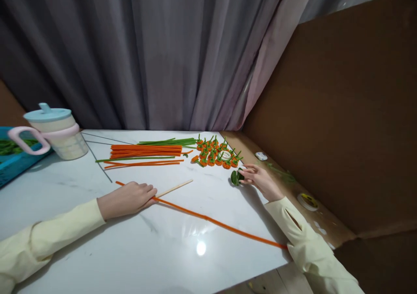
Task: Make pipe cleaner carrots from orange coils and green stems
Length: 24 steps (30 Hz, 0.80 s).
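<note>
My left hand (132, 198) is closed over the table, gripping a long orange pipe cleaner (206, 218) together with a thin wooden stick (176, 187). The pipe cleaner runs right, toward my right sleeve, and a short end (120, 183) sticks out behind the hand. The stick points away to the upper right. At the table's right edge, the fingers of my right hand (262, 181) close on a small dark green rounded object (235, 178), whose exact kind I cannot make out. Just beyond it lie several small orange pipe-cleaner pieces with green stems (211, 157).
Orange pipe cleaners (146, 151) lie bundled at the back, with green ones (169, 142) behind. A white tape roll (224, 155) sits among the small pieces. A lidded cup (61, 133) and a blue basket (13, 168) stand left. Another tape roll (308, 201) lies right.
</note>
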Available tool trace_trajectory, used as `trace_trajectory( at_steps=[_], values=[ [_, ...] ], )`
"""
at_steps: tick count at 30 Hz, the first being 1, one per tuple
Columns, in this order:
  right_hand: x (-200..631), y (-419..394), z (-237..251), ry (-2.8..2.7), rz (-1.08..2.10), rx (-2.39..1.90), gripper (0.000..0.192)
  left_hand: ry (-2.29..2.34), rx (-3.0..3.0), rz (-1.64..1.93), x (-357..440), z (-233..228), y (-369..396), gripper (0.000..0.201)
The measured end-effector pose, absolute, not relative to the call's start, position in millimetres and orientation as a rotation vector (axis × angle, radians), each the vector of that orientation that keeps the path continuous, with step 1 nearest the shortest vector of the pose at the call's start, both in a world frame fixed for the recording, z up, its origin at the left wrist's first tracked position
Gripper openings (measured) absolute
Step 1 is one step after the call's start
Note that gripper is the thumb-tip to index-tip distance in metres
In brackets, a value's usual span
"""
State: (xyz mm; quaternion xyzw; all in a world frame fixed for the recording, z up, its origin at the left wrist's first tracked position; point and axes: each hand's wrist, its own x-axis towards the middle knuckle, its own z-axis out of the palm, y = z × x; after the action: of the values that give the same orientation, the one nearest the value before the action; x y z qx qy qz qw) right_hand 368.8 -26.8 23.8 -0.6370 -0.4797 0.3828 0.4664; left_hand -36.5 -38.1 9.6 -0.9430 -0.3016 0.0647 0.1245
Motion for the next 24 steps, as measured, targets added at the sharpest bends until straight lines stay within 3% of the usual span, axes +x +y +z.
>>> trace_trajectory(
  at_steps=[5,9,13,19,24],
  values=[
    [348,-28,36,-1.446,0.638,-1.597,0.034,-0.834,-2.713,0.245,-40,10,-42,0.017],
    [280,-54,49,-1.998,0.694,-1.418,0.028,-0.731,-2.676,0.222,-38,12,-43,0.018],
    [209,-72,47,-2.264,1.157,-1.179,0.030,-0.684,-2.665,0.138,-37,16,-46,0.021],
    [180,-57,41,-2.020,1.982,-0.981,0.041,-0.792,-2.659,0.105,-57,22,-44,0.021],
    [189,-48,44,-1.739,2.280,-0.915,0.047,-0.904,-2.638,0.136,-83,14,-38,0.019]
  ],
)
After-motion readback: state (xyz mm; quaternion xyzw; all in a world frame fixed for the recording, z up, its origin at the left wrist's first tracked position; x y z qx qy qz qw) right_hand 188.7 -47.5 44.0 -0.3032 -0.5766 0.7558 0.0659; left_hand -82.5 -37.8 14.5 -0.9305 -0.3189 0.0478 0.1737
